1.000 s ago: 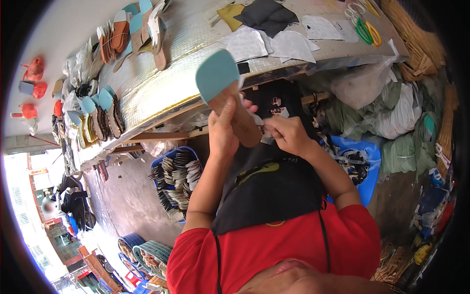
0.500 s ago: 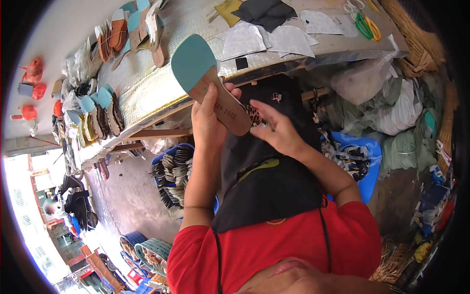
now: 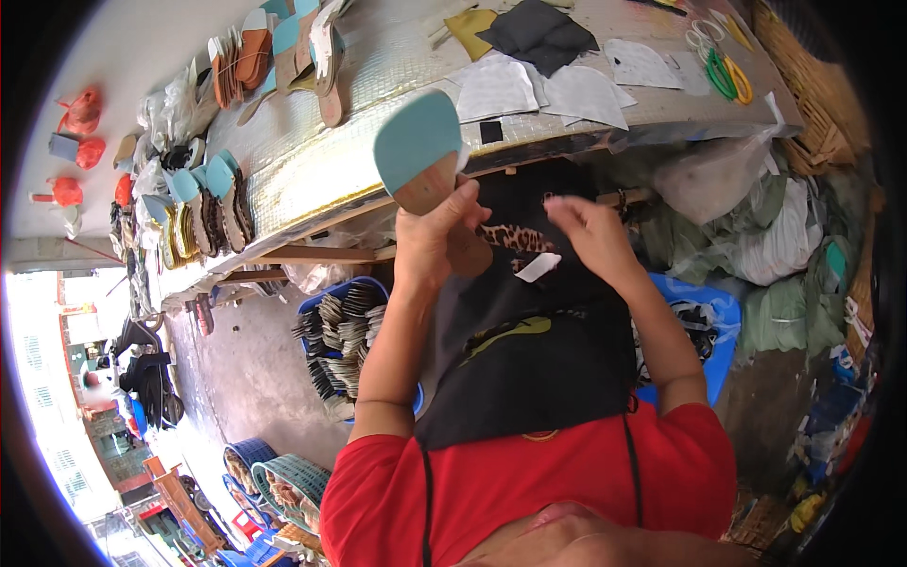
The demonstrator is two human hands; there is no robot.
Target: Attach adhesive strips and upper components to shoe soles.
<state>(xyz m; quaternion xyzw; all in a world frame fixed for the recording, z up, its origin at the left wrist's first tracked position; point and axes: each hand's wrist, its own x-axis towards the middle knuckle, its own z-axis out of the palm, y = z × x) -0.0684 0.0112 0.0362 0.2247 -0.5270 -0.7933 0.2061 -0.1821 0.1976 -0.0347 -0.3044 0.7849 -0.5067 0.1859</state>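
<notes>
My left hand (image 3: 430, 234) is closed around the middle of an insole (image 3: 418, 144), teal at the toe and brown toward the heel, held upright beyond the apron. A leopard-print strap (image 3: 518, 236) stretches from behind the insole toward my right hand. A small white piece (image 3: 539, 267) hangs beside the strap. My right hand (image 3: 602, 244) is raised off the insole with its fingertips drawn together, near a small buckle-like bit (image 3: 548, 197). Whatever those fingers pinch is too small and blurred to make out.
Beyond my hands runs a foil-covered workbench (image 3: 312, 170) with stacked insoles (image 3: 227, 189), white cut pieces (image 3: 586, 94), dark cloth (image 3: 539, 36) and scissors (image 3: 726, 76). Blue tubs (image 3: 723, 326) of parts stand below on both sides.
My right hand has moved right, away from the insole, and more of the leopard-print strap and the white piece show. The insole has shifted right and turned more upright in my left hand.
</notes>
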